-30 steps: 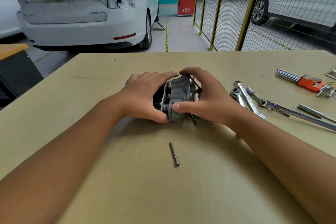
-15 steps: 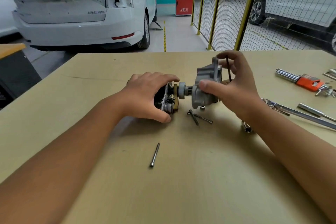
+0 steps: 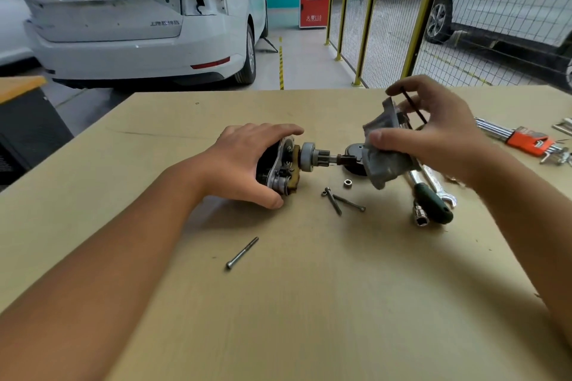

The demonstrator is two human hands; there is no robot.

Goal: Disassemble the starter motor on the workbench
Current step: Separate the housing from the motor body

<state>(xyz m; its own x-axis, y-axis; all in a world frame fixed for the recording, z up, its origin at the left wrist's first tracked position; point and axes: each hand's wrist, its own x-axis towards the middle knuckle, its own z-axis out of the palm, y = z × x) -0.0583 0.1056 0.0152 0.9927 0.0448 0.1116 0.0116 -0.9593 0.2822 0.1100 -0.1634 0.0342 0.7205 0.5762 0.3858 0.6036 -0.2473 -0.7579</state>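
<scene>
The starter motor body (image 3: 280, 167) lies on the workbench (image 3: 309, 303), and my left hand (image 3: 247, 161) grips it from above. Its drive pinion and shaft (image 3: 315, 155) stick out to the right, bare. My right hand (image 3: 433, 136) holds the grey cast nose housing (image 3: 383, 148) lifted off the shaft and tilted, a little to the right of the shaft tip. A thin black hex key (image 3: 413, 108) is also pinched in that hand's fingers. A black round part (image 3: 353, 153) lies behind the shaft end.
Two long bolts (image 3: 340, 202) and a small nut (image 3: 348, 183) lie below the shaft; another bolt (image 3: 242, 253) lies nearer me. A green-handled socket driver (image 3: 430, 207) and wrenches (image 3: 433, 179) lie under my right hand. An orange hex key set (image 3: 526, 139) sits far right.
My right hand has pulled the nose housing off the motor and carried it right and upward, baring the pinion and shaft. The loose bolt near me rolled left. My left hand stayed on the body.
</scene>
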